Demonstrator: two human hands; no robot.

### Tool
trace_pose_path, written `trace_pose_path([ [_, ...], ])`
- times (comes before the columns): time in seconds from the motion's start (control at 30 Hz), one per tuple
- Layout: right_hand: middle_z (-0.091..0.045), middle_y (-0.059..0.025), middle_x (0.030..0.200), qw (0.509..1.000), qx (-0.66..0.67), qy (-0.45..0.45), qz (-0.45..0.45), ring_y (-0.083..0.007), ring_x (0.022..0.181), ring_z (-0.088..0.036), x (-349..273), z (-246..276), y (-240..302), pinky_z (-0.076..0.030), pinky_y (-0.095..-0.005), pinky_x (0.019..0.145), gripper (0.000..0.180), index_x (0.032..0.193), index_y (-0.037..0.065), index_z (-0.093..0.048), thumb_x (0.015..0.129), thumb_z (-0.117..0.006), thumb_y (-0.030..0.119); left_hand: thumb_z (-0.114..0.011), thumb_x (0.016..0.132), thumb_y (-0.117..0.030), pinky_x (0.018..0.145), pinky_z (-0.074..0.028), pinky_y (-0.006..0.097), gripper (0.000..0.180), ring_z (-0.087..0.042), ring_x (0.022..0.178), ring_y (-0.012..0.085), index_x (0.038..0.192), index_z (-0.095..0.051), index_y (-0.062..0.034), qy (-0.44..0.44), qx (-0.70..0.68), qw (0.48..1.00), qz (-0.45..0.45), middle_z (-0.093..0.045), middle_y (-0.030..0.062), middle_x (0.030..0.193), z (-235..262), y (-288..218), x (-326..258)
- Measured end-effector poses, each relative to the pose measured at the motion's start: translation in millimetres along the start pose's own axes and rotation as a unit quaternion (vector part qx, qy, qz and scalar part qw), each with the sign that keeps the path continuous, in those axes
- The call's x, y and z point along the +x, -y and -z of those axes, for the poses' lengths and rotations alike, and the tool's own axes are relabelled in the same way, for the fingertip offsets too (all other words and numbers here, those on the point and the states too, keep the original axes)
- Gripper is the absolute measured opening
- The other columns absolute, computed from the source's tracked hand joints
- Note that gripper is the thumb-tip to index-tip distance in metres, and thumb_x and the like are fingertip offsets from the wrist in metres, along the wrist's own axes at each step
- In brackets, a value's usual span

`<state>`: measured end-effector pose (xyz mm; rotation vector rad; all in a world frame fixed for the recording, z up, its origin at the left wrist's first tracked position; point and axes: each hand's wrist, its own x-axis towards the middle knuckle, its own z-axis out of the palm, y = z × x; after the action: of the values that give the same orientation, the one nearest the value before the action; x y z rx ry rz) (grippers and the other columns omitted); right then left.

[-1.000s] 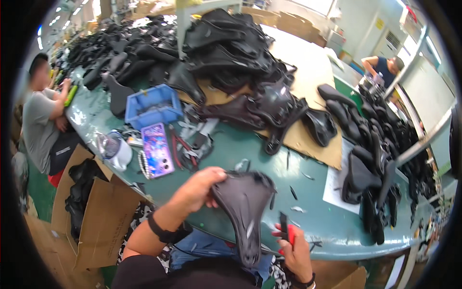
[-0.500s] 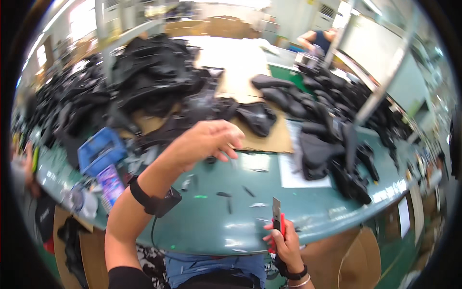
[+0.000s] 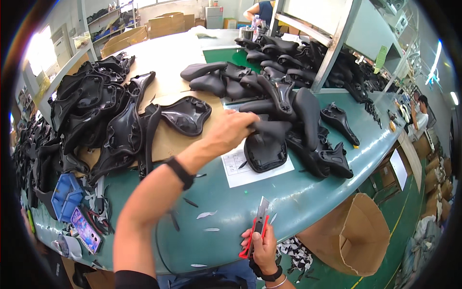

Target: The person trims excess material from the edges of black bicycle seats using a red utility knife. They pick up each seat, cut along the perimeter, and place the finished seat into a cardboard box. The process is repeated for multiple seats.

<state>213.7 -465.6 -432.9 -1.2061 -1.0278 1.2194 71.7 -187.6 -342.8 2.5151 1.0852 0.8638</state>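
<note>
Green worktop [image 3: 308, 192]: curved front edge, black trimmings and pale slivers scattered on it.
Far left: blue plastic bin [image 3: 65, 195] and a phone [image 3: 85, 230] near the worktop edge, beside a heap of black moulded shells [image 3: 91, 113].
Left hand [image 3: 235, 126]: my arm reaches across the worktop, wristband on; fingers closed on the top edge of a black saddle piece [image 3: 266, 147].
Saddle piece: lying partly on a white paper sheet [image 3: 240, 168], touching the pile of finished black saddles [image 3: 308, 120] to its right.
Right hand [image 3: 262, 243]: low, at the near edge of the worktop, wrapped around a red utility knife [image 3: 256, 226], blade up.
Right: open cardboard box [image 3: 358, 231] below the worktop edge.
</note>
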Motion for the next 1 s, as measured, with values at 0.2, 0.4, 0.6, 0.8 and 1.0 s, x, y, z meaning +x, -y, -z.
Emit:
trace_pose_path([
  [0.2, -0.063, -0.0152, 0.094, 0.99, 0.137, -0.033, 0.013, -0.016, 0.073, -0.064, 5, -8, 10, -0.053, -0.0269, 0.059, 0.034, 0.122, -0.002, -0.039, 0.098, -0.047, 0.02, -0.058, 0.093, -0.016, 0.092, -0.044, 0.028, 0.038, -0.056, 0.104, 0.0128, 0.125, -0.049, 0.0022, -0.148, -0.355, 0.899, 0.21, -0.06, 0.0072, 0.115, 111, -49, -124],
  [0.4, -0.066, -0.0146, 0.1, 0.968, -0.139, 0.171, -0.122, -0.0198, 0.071, -0.066, -19, -21, 43, -0.053, -0.0301, 0.059, 0.04, 0.13, 0.0, -0.04, 0.095, -0.053, 0.015, -0.062, 0.09, -0.016, 0.09, -0.046, 0.027, 0.037, -0.058, 0.101, 0.0141, 0.12, -0.053, 0.0027, -0.051, -0.404, 0.78, 0.475, -0.062, 0.007, 0.11, 105, -55, -278],
  [0.6, -0.064, -0.0216, 0.099, 0.871, -0.402, 0.201, 0.197, -0.039, 0.078, -0.065, -25, -41, 49, -0.052, -0.0397, 0.062, 0.048, 0.132, 0.002, -0.046, 0.088, -0.064, 0.012, -0.073, 0.08, -0.025, 0.098, -0.04, 0.039, 0.044, -0.049, 0.119, 0.0328, 0.117, -0.059, -0.0059, -0.057, -0.037, 0.945, 0.321, -0.052, 0.0163, 0.127, 100, -87, -337],
  [0.8, -0.053, -0.0133, 0.074, 0.743, -0.554, 0.289, 0.239, -0.0301, 0.053, -0.056, -17, -77, 71, -0.044, -0.0406, 0.045, 0.059, 0.14, 0.013, -0.042, 0.086, -0.063, 0.011, -0.081, 0.067, -0.027, 0.1, -0.037, 0.046, 0.043, -0.045, 0.126, 0.0338, 0.105, -0.067, -0.0129, -0.061, 0.022, 0.961, 0.269, -0.054, 0.0112, 0.126, 72, -109, -359],
  [1.0, -0.05, -0.0124, 0.07, 0.665, -0.64, 0.333, 0.192, -0.029, 0.049, -0.054, -28, -71, 70, -0.041, -0.0417, 0.041, 0.061, 0.144, 0.016, -0.036, 0.088, -0.059, 0.014, -0.085, 0.057, -0.019, 0.1, -0.037, 0.048, 0.045, -0.046, 0.126, 0.0352, 0.099, -0.07, -0.013, -0.11, -0.006, 0.955, 0.275, -0.056, 0.0105, 0.125, 65, -104, -360],
])
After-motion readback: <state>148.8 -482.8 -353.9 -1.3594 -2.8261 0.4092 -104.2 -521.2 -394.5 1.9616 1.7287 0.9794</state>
